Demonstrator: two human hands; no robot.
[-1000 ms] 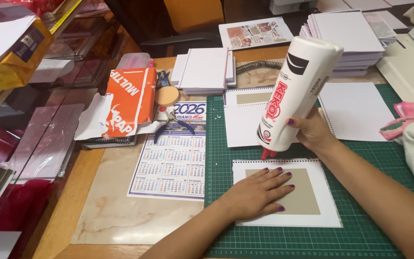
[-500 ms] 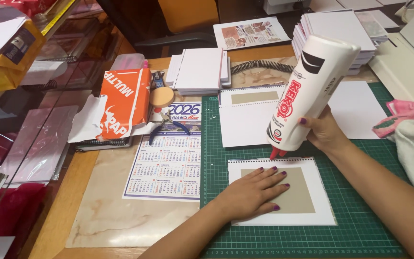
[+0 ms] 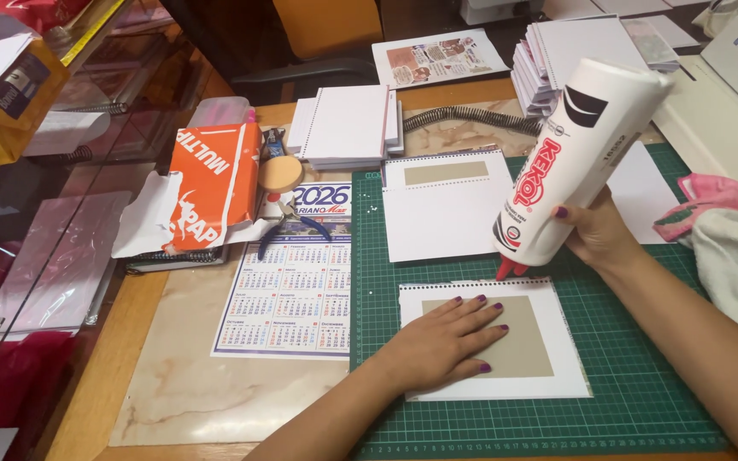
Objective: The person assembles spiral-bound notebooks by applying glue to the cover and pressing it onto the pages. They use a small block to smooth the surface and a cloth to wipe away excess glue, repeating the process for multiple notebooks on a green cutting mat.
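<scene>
The desk is carrying a green cutting mat, and the white card with a tan panel is lying on it near the front edge. The big glue bottle is tipping nozzle-down at the card's top edge, right hand wrapped around it. Left hand is pressing flat, fingers spread, on the card. I'd be squeezing gently, keeping that palm firm so nothing slides.

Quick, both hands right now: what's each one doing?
Left hand: open, flat, fingers spread, pressing on the white card on the green cutting mat.
Right hand: closed around the glue bottle, red nozzle tipped down at the card's top edge.
</scene>
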